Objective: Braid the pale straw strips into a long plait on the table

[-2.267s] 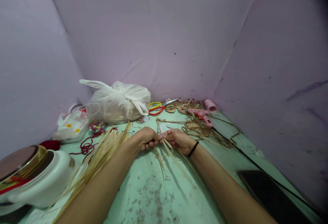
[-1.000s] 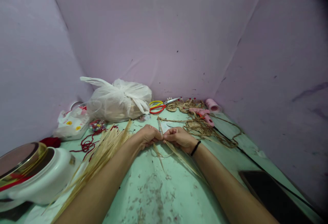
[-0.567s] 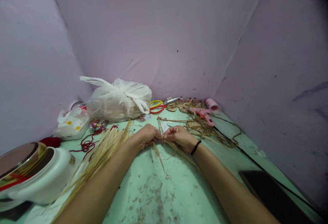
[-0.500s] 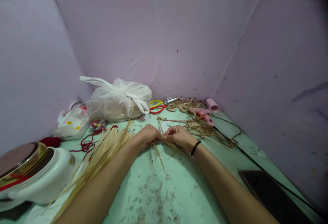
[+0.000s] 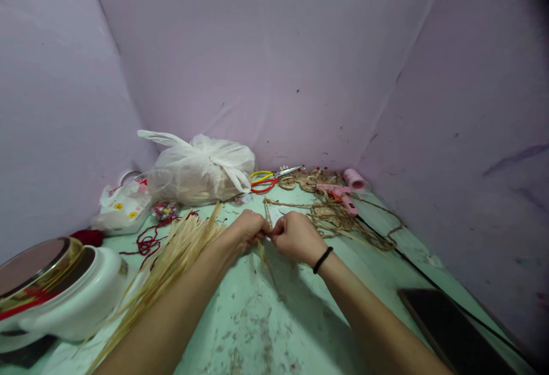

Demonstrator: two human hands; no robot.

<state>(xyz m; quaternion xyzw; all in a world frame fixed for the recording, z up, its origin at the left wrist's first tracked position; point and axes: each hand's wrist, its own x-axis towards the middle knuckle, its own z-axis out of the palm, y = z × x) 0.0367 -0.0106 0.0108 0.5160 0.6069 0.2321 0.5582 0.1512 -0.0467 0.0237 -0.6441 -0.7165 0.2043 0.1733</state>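
Both hands meet over the middle of the green tabletop, fingers pinched close together on a thin plaited straw braid [image 5: 268, 212]. My left hand [image 5: 249, 230] is closed around the braid, and loose straw ends [image 5: 263, 254] hang below it. Beside it, my right hand [image 5: 295, 236] is closed too, fingertips pinching the straw at the same spot; a black band circles that wrist. From the hands the braid runs away from me, then bends right toward a tangled heap of braided straw [image 5: 332, 213]. The exact strands between the fingertips are hidden.
Loose straw [image 5: 180, 243] lies by my left forearm, near red yarn [image 5: 148, 242] and a white pot [image 5: 92, 292]. Behind are a tied plastic bag [image 5: 197, 172], scissors [image 5: 270, 180], a pink glue gun [image 5: 337, 192] and a thread spool [image 5: 355, 180]. A dark phone-like slab [image 5: 450, 329] lies front right.
My right hand has turned over so its back faces up, its fingers still at the braid. The left hand stays nearly in place. The view has shifted slightly.
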